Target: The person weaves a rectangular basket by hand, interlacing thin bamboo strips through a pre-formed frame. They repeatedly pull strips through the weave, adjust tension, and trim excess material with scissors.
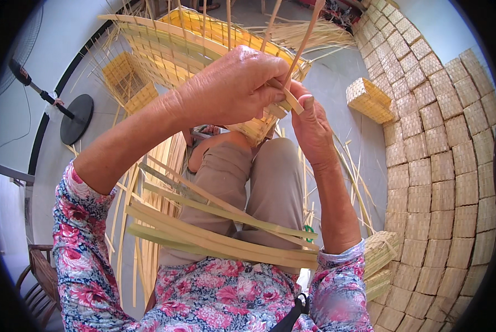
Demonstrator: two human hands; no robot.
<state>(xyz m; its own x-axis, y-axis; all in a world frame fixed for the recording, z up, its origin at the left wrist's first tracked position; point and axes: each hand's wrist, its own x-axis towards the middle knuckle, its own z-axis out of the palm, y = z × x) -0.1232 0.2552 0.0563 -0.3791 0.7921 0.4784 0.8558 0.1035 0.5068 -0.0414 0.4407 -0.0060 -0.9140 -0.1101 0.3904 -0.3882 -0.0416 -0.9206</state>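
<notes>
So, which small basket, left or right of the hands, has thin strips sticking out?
The left basket, bristling with them beyond the left forearm; the right basket, near the stack, shows none.

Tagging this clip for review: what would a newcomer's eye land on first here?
Eyes go first to the person's left grip and right grip, upper centre, meeting at a flat pale-tan strip. Just beyond them sits a large yellow woven basket. Rows of tan rectangular woven pieces cover the right side.
</notes>
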